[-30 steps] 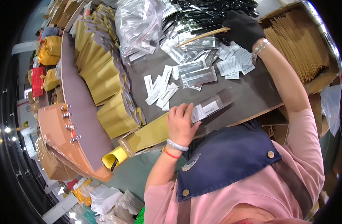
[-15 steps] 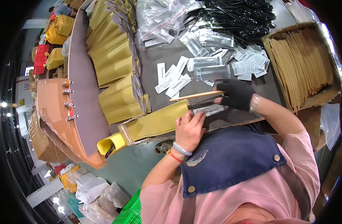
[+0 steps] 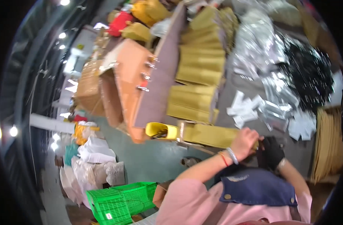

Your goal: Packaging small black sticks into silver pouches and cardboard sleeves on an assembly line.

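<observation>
A long gold paper sleeve (image 3: 212, 135) lies along the table's near edge, in front of me. My left hand (image 3: 245, 143), with bands at its wrist, is bent with its fingers closed over the sleeve's right end. Close against it is my right hand (image 3: 272, 153), in a black half-finger glove. Its fingers are curled towards the same end, and what they hold is hidden. At the sleeve's left end sits a yellow open-mouthed holder (image 3: 167, 131) with dark pieces inside. The picture is smeared by motion.
Gold sleeves (image 3: 199, 65) stand in a row beyond. White packets (image 3: 243, 108), clear sachets (image 3: 272, 112) and a black heap of thin-stemmed items (image 3: 308, 71) lie to the right, near a box of thin brown pieces (image 3: 328, 146). A green crate (image 3: 111, 202) stands lower left.
The view has swung left, so the table appears shifted right. My hands have come together at the sleeve's right end. The wooden stick in my right hand is out of sight.
</observation>
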{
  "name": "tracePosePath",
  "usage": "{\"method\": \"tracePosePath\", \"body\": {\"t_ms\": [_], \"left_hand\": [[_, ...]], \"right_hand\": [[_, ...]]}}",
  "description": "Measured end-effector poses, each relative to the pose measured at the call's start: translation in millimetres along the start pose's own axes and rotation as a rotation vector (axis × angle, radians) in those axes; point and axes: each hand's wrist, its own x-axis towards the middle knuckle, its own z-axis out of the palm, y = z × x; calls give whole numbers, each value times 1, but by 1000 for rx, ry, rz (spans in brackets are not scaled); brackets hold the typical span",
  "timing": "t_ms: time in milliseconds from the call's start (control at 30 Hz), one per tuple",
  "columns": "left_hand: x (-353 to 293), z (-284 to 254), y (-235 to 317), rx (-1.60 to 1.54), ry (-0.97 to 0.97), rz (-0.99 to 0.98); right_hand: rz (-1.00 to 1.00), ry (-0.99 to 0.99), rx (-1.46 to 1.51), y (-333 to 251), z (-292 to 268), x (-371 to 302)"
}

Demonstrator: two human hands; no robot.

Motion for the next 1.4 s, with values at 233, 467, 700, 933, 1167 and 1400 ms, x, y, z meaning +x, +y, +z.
{"method": "tracePosePath", "body": {"t_ms": [233, 467, 700, 933, 1167, 1400], "left_hand": [[9, 16, 8, 121, 91, 6], [13, 4, 10, 147, 11, -26], [22, 29, 1, 185, 124, 0], [35, 33, 12, 286, -219, -21], [36, 3, 35, 429, -164, 75], [55, -65, 25, 401, -149, 209]], "right_hand": [[244, 1, 260, 13, 10, -8], [310, 171, 269, 89, 18, -45], [411, 410, 883, 31, 31, -16], [107, 74, -301, 17, -19, -4], [32, 192, -341, -13, -49, -3], [121, 197, -375, -12, -92, -25]]}}
